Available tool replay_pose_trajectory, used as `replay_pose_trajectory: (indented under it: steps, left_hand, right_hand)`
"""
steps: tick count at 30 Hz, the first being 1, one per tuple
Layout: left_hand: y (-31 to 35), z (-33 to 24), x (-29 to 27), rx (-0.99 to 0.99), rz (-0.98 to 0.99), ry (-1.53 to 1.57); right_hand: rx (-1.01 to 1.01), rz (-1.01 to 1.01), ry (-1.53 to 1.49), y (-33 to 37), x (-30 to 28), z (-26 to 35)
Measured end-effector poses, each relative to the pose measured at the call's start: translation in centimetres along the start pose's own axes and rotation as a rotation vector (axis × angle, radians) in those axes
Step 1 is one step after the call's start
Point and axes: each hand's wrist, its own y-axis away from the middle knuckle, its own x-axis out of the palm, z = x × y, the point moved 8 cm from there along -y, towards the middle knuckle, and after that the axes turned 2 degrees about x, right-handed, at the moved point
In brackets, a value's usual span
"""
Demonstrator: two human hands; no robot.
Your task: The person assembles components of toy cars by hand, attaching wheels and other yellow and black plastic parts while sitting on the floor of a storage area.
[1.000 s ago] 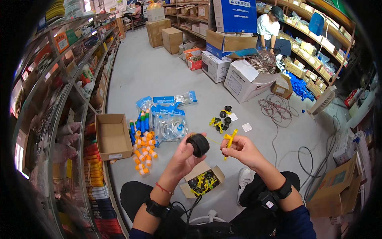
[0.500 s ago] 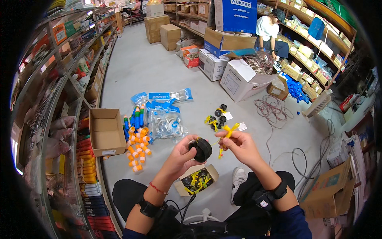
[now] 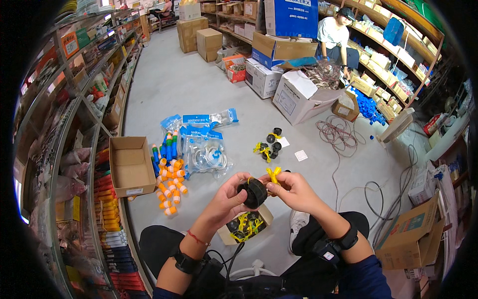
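My left hand grips a round black cap, thumb at its open side and fingers around the back. Close beside it, my right hand pinches a bunched yellow cord between thumb and fingers. A thin yellow strand shows at the cap's top edge; whether it joins the bunch I cannot tell. Below both hands, a small carton holds several black caps with yellow cords. Farther out on the floor lies a cluster of similar black caps with yellow cords, beside white paper cards.
Left of my hands lie orange-and-white pieces, blue-and-green tubes, bagged hoses and an open cardboard box. Shelves line the left. Tangled cable and a white carton lie ahead right; a co-worker sits beyond.
My right hand has moved left, bringing the yellow cord up against the black cap. The cord looks more bunched. The co-worker's head has lifted.
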Motion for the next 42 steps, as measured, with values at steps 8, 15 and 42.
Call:
replay_pose_trajectory:
  steps: [8,15,42]
  left_hand:
    - [0.3,0.0,-0.5,0.021,-0.007,-0.081]
    - [0.0,-0.1,-0.2,-0.015,-0.028,-0.135]
    - [-0.7,0.8,-0.3,0.024,0.026,-0.478]
  right_hand:
    - [0.020,0.045,0.033,0.4,0.7,0.8]
    - [0.015,0.084,0.288,0.5,0.4,1.0]
    - [-0.032,0.191,0.858,1.3,0.5,1.2]
